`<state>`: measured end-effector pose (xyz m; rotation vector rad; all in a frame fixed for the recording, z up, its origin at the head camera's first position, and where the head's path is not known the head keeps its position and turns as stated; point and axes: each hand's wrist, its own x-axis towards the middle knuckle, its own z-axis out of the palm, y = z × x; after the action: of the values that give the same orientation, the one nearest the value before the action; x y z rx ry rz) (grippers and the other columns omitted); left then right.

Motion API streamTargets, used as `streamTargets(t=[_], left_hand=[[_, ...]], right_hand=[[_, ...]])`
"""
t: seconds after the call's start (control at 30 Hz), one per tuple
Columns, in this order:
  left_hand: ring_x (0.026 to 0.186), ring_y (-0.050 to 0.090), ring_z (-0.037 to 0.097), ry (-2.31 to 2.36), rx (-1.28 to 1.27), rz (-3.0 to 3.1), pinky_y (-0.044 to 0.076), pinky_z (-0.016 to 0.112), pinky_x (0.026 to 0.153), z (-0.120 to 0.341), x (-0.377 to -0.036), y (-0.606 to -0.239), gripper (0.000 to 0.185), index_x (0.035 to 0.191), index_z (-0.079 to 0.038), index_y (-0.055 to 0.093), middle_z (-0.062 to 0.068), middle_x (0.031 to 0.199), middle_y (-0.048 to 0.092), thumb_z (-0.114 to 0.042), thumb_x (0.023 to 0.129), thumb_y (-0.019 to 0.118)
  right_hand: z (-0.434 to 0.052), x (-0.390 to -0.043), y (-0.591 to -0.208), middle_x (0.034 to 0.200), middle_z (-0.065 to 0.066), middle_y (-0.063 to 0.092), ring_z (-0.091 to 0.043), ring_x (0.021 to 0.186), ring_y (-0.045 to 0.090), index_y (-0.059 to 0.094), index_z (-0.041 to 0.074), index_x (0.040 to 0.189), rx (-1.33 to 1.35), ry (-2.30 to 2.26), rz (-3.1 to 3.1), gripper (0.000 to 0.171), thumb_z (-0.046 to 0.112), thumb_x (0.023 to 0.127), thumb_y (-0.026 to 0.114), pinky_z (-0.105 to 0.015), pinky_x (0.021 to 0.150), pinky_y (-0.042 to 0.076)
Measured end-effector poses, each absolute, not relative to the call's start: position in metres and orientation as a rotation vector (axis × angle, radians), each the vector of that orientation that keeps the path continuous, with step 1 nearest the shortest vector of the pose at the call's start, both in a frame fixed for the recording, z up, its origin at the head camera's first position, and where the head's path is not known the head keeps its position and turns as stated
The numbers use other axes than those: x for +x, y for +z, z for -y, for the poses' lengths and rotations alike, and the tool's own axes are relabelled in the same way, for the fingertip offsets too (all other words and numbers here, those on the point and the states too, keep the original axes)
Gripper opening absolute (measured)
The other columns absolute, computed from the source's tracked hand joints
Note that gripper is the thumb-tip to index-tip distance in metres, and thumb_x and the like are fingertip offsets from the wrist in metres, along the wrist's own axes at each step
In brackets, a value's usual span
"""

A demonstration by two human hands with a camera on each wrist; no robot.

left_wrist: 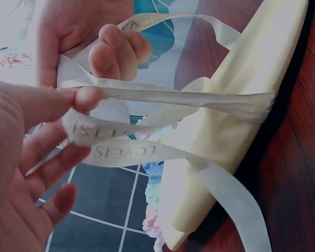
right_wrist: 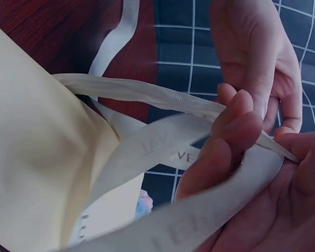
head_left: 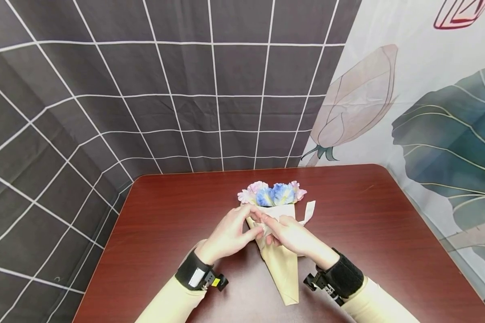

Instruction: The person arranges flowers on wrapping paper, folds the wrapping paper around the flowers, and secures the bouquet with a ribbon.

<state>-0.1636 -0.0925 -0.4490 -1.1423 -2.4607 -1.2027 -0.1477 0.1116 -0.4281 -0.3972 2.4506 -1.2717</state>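
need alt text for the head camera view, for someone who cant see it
Two hands, left hand and right hand, pinch a cream printed ribbon around a beige paper cone bouquet wrap lying on a dark red wooden table. Pink and blue fabric flowers poke from its far end, before a grey grid-patterned curtain.

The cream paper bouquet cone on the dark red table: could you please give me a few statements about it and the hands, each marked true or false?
1. The cream paper bouquet cone lies on the dark red wooden table. True.
2. A printed white ribbon goes around the cone. True.
3. The left hand rests flat on the table, away from the ribbon. False: its fingers pinch the ribbon.
4. The pink and blue flowers point towards the person. False: they point away, towards the backdrop.
5. The right hand holds the ribbon. True.
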Motion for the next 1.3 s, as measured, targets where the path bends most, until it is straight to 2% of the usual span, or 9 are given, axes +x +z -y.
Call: streamTargets(t=[0.33,0.47,0.57,0.67,0.83,0.97,1.1,1.23,1.3], left_hand=[[0.055,0.050,0.002,-1.474,-1.095,2.435,0.042,0.024,0.058,0.104,-0.156,-0.448,0.026,0.111,-0.021,0.050,-0.017,0.064,0.056,-0.028,0.091,0.065],[0.043,0.050,0.009,-1.856,-1.120,2.452,0.042,0.025,0.045,0.110,-0.152,-0.447,0.023,0.111,-0.020,0.049,-0.004,0.059,0.057,-0.025,0.093,0.063],[0.041,0.056,0.020,-2.233,-1.175,2.508,0.048,0.037,0.038,0.114,-0.149,-0.447,0.018,0.115,-0.017,0.047,0.010,0.060,0.057,-0.021,0.099,0.052],[0.046,0.061,0.030,-2.531,-1.199,2.591,0.050,0.052,0.043,0.119,-0.147,-0.450,0.016,0.118,-0.013,0.042,0.023,0.067,0.056,-0.015,0.102,0.040],[0.056,0.066,0.034,-2.633,-1.159,2.758,0.055,0.052,0.057,0.122,-0.147,-0.455,0.014,0.111,-0.005,0.036,0.036,0.087,0.060,-0.003,0.097,0.039],[0.060,0.068,0.031,-2.365,-1.124,2.952,0.055,0.049,0.057,0.120,-0.148,-0.458,0.015,0.108,-0.010,0.047,0.025,0.092,0.068,-0.005,0.096,0.041],[0.055,0.066,0.025,-1.826,-1.145,3.103,0.054,0.042,0.052,0.115,-0.152,-0.460,0.027,0.112,-0.025,0.054,0.004,0.074,0.069,-0.008,0.095,0.043],[0.050,0.064,0.025,-1.534,-1.159,3.135,0.050,0.030,0.047,0.109,-0.155,-0.460,0.029,0.115,-0.031,0.055,0.002,0.064,0.061,-0.012,0.095,0.045],[0.048,0.061,0.022,-1.445,-1.177,3.095,0.046,0.025,0.044,0.105,-0.157,-0.459,0.019,0.106,-0.026,0.057,0.003,0.061,0.057,-0.013,0.096,0.045]], right_hand=[[-0.120,-0.151,-0.432,0.054,0.002,0.050,-0.009,0.050,0.042,0.068,0.014,0.076,-0.521,-1.286,-2.400,0.045,0.045,0.098,0.044,-0.022,0.047,0.031],[-0.124,-0.155,-0.434,0.057,0.001,0.053,-0.012,0.055,0.049,0.067,0.004,0.090,-0.526,-1.392,-2.285,0.036,0.036,0.098,0.051,-0.021,0.051,0.037],[-0.128,-0.156,-0.433,0.064,-0.001,0.058,-0.015,0.060,0.055,0.063,-0.004,0.099,-0.538,-1.485,-2.146,0.034,0.029,0.098,0.053,-0.024,0.057,0.046],[-0.131,-0.158,-0.432,0.071,-0.006,0.063,-0.017,0.068,0.061,0.063,-0.003,0.100,-0.548,-1.506,-2.059,0.033,0.028,0.098,0.053,-0.031,0.065,0.049],[-0.135,-0.159,-0.429,0.081,-0.015,0.068,-0.018,0.076,0.063,0.070,0.003,0.094,-0.534,-1.448,-2.083,0.029,0.029,0.095,0.056,-0.031,0.071,0.047],[-0.136,-0.159,-0.427,0.075,-0.009,0.068,-0.011,0.067,0.056,0.071,0.000,0.085,-0.565,-1.373,-2.175,0.030,0.027,0.091,0.062,-0.023,0.060,0.041],[-0.137,-0.160,-0.428,0.064,0.004,0.059,-0.004,0.060,0.046,0.069,0.004,0.070,-0.669,-1.339,-2.237,0.027,0.024,0.088,0.067,-0.019,0.053,0.035],[-0.138,-0.160,-0.430,0.060,0.008,0.047,-0.003,0.055,0.038,0.061,0.012,0.060,-0.736,-1.330,-2.258,0.032,0.027,0.086,0.070,-0.018,0.048,0.028],[-0.138,-0.160,-0.430,0.060,0.009,0.048,-0.003,0.056,0.040,0.062,0.013,0.060,-0.742,-1.324,-2.266,0.030,0.028,0.084,0.072,-0.018,0.047,0.029]])
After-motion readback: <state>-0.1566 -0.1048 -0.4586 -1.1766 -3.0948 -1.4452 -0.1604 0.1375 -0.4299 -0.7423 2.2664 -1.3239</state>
